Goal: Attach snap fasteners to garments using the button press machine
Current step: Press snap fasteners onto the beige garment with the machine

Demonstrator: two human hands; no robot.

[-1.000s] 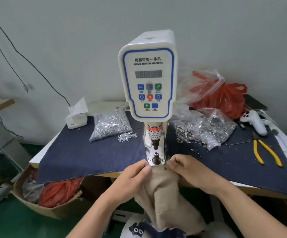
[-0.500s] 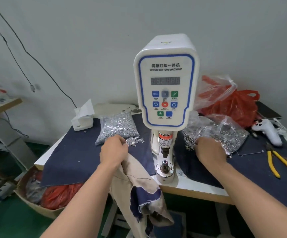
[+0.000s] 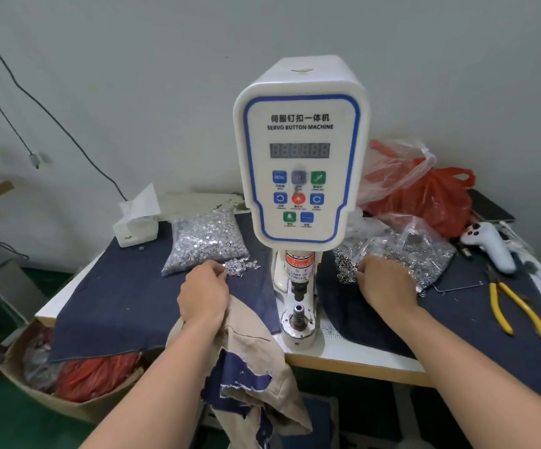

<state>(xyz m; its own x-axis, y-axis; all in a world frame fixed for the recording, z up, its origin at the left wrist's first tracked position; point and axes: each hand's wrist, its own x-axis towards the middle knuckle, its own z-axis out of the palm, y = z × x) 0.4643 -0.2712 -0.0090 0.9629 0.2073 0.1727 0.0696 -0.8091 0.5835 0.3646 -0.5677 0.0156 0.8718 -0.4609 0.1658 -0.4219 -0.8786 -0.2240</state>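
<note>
Both hands have left the press machine: left hand picks at loose studs leftward, right hand at rings rightward, grips unclear. Garment now droops off the counter.

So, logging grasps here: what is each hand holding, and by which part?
Cannot be told: left hand reaches the loose snap pieces, right hand the ring fasteners; fingertips hidden.

- One servo button machine
- Two hands: left hand, right hand
- One beige garment
- Two clear bags of fasteners
- One yellow-handled pliers
- One red plastic bag on the table
- One tissue box
- One white controller
</note>
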